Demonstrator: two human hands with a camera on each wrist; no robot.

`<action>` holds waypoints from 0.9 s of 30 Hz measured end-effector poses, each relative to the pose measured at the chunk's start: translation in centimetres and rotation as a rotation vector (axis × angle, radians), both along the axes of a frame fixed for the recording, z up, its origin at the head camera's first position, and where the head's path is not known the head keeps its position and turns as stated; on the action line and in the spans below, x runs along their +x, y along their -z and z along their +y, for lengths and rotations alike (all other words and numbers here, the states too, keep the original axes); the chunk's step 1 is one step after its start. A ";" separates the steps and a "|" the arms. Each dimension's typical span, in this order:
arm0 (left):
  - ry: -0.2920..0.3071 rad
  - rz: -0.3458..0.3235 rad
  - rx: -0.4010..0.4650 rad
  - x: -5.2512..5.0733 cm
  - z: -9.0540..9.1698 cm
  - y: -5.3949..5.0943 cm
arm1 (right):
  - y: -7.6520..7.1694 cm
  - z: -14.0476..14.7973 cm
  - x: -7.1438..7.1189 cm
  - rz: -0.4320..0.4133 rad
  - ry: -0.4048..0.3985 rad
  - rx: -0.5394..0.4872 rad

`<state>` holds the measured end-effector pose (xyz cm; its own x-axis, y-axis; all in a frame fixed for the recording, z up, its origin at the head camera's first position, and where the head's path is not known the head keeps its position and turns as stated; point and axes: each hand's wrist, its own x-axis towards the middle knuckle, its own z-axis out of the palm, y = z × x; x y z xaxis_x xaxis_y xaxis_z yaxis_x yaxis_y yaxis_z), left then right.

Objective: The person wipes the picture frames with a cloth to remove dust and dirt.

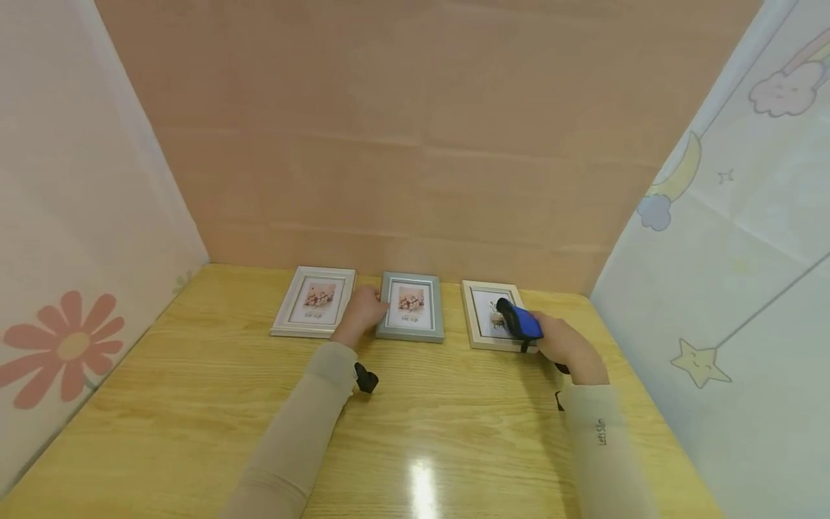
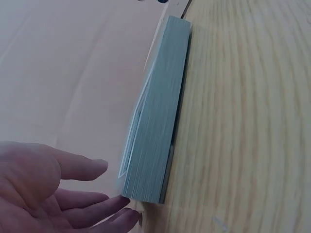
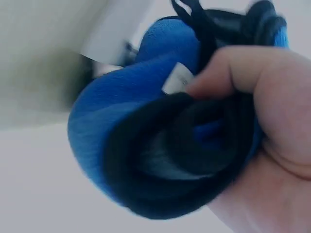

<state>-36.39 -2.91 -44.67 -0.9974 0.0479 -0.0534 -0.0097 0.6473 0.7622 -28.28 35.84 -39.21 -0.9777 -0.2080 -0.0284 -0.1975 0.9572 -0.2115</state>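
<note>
left hand [image 1: 364, 311] fingers loosely spread, gripping nothing, at 9 o'clock edge of grey-green frame [image 1: 410, 306] (steadying, probably). right hand [image 1: 561, 339] grips blue fabric bundle [image 1: 527, 323], likely keeping it bunched, over cream frame [image 1: 483, 317] at 3 o'clock.

The blue cloth [image 1: 528, 326] partly hides the cream picture frame [image 1: 485, 317].
</note>
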 end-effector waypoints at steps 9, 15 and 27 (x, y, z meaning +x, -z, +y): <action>-0.010 -0.007 -0.061 0.0 0.1 0.2 | -4.8 -3.8 -1.4 0.324 0.128 -0.284; -0.041 -0.009 -0.069 0.1 0.1 0.3 | -3.5 -10.0 -5.2 0.436 0.048 -0.297; -0.100 -0.016 -0.113 0.5 -0.4 0.5 | 2.0 -17.1 -6.8 -0.087 -0.121 0.073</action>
